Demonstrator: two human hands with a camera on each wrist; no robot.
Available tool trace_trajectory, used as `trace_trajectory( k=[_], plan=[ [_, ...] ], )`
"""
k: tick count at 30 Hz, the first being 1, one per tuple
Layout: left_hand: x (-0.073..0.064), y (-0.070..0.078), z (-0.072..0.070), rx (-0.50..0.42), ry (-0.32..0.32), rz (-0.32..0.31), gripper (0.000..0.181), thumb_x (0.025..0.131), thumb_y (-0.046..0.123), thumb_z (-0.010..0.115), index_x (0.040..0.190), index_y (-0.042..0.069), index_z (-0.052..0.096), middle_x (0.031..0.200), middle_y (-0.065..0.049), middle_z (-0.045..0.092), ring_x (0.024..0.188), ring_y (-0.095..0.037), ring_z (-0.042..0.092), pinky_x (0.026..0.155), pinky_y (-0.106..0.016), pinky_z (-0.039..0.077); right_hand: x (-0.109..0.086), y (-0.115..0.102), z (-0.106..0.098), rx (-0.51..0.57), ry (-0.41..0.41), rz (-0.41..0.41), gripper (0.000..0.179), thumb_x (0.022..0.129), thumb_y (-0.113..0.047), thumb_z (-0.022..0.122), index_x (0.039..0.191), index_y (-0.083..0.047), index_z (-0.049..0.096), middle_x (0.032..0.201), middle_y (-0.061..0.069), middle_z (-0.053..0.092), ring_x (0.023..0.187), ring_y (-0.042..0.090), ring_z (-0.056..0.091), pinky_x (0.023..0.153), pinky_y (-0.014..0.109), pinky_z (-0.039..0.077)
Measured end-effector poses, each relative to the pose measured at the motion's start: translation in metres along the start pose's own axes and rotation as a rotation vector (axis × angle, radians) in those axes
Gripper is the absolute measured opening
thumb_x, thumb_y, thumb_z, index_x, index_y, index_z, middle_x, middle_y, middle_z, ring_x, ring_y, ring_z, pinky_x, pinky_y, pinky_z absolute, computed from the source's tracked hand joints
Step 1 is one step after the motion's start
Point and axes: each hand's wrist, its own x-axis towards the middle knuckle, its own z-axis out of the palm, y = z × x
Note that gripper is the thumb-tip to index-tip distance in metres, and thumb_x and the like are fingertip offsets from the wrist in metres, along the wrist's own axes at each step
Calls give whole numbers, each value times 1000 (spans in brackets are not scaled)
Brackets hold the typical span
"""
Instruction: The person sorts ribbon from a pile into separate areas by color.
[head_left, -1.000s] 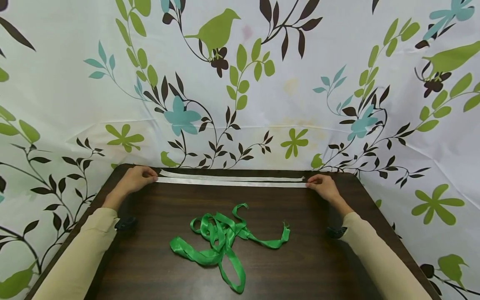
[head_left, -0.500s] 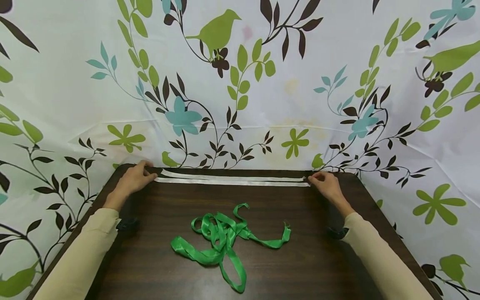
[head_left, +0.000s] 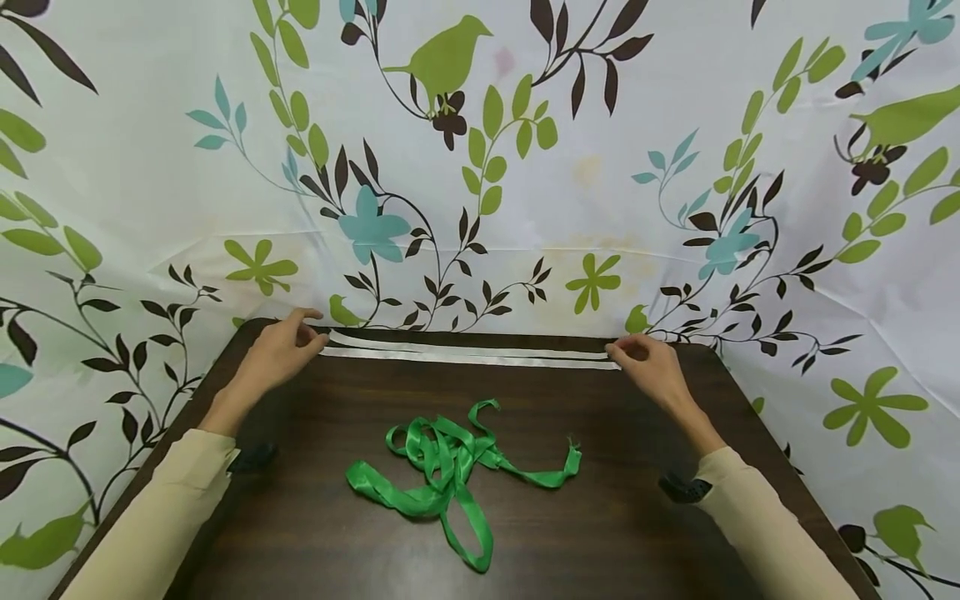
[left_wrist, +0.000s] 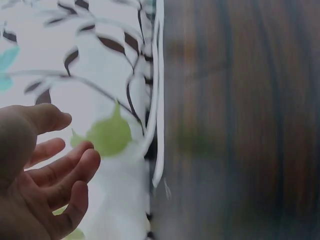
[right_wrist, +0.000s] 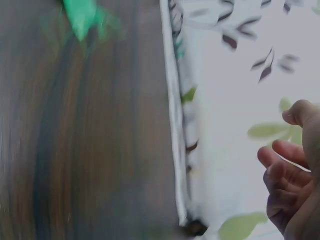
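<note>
Two lengths of white ribbon [head_left: 465, 357] lie side by side along the table's far edge. At their left end is my left hand [head_left: 281, 354], its thumb and fingers apart; in the left wrist view the left hand [left_wrist: 55, 175] holds nothing, and the ribbon ends [left_wrist: 159, 170] are clear of it. My right hand [head_left: 652, 367] hovers by the ribbon's right end. Seen from the right wrist, the right hand [right_wrist: 292, 175] has loosely bent fingers with nothing between them, away from the white ribbon [right_wrist: 176, 150].
A loose tangle of green ribbon [head_left: 442, 467] lies mid-table, nearer me than the white strips. The dark wooden table [head_left: 570, 533] meets a white cloth backdrop [head_left: 570, 200] printed with birds and leaves, close behind the far edge.
Both hands were touching the ends of the front white ribbon; now they have let go and lifted slightly. The white and green ribbons lie as before.
</note>
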Motion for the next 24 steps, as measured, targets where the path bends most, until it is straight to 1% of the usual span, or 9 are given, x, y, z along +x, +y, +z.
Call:
trace_trajectory(
  k=[3,5,8,12,14,16,18,21,24],
  plan=[
    [-6,16,10,-50,-10,72,39,104,28,62,134,4,56,100,-12,70,84,-28,68,70,-49,51,-5,-23,1,29,-20,-46,33,98,-44,68,110,-14,72,99,2,70,84,20,65,70,44,50],
    [-11,28,20,-86,-40,113,35,103,25,63,131,5,59,99,-9,71,84,-25,69,70,-47,52,-9,-36,4,47,-37,-71,27,98,-42,70,109,-17,73,98,-1,70,79,18,64,66,41,50],
    [-17,47,35,-140,-115,170,28,103,22,65,126,7,63,99,-3,71,86,-19,70,73,-44,54,-15,-54,11,64,-70,-105,22,98,-39,70,109,-20,73,96,-4,70,72,17,63,61,36,49],
    [-21,73,52,-189,-216,256,22,102,23,66,120,11,67,100,5,70,89,-13,67,77,-40,54,-20,-75,24,106,-128,-151,18,98,-37,71,107,-21,74,90,-3,69,64,18,59,56,35,46],
    [-22,86,59,-215,-275,297,22,103,26,66,120,13,68,103,7,69,92,-12,66,78,-38,54,-22,-84,29,137,-155,-170,16,98,-35,72,107,-22,74,87,-2,70,61,18,58,55,35,45],
    [-22,97,66,-245,-338,336,23,103,28,65,122,14,67,107,7,68,95,-12,65,79,-37,53,-23,-92,35,157,-184,-188,16,98,-35,72,107,-23,74,87,-3,70,61,18,59,55,35,46],
    [-22,106,74,-280,-400,367,24,104,29,63,123,15,67,109,5,68,96,-12,65,79,-37,53,-25,-99,39,167,-214,-209,16,98,-36,71,108,-24,74,89,-6,69,60,16,58,56,34,46],
    [-18,117,91,-315,-478,425,25,106,28,60,125,14,68,114,3,68,98,-12,63,80,-37,52,-27,-105,46,159,-253,-242,14,98,-36,71,108,-26,74,91,-10,68,61,14,57,57,34,47],
    [-14,123,107,-301,-559,471,27,107,27,57,126,12,68,119,3,65,103,-12,62,85,-39,51,-31,-108,53,150,-271,-263,11,98,-34,72,108,-28,73,92,-13,67,63,12,57,58,33,48]
  ],
)
